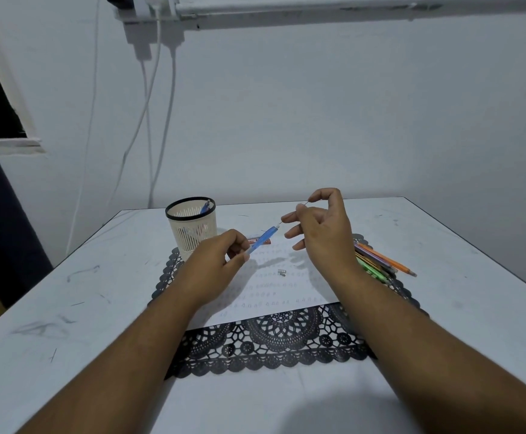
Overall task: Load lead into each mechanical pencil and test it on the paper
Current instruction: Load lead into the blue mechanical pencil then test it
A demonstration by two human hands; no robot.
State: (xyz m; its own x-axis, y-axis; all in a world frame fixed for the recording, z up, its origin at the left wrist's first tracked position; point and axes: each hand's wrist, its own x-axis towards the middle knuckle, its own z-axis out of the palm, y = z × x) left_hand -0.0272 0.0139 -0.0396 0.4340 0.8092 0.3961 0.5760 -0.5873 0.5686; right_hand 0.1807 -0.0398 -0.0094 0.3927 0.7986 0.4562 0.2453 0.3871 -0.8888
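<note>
My left hand (221, 255) grips a blue mechanical pencil (263, 239) by its lower part, its open back end tilted up to the right. My right hand (321, 227) pinches a thin lead (293, 213) between thumb and forefinger, with the lead's lower end at the pencil's open end. Below the hands lies a white paper (274, 289) covered in rows of small pencil marks. A small grey pencil cap (282, 272) rests on the paper. A red lead case (263, 240) lies behind the pencil, partly hidden.
A cream mesh cup (192, 228) holding a blue pencil stands at the back left of a black lace mat (274, 343). Several coloured pencils (380, 258) lie in a pile on the mat's right side. White cables hang down the wall behind the table.
</note>
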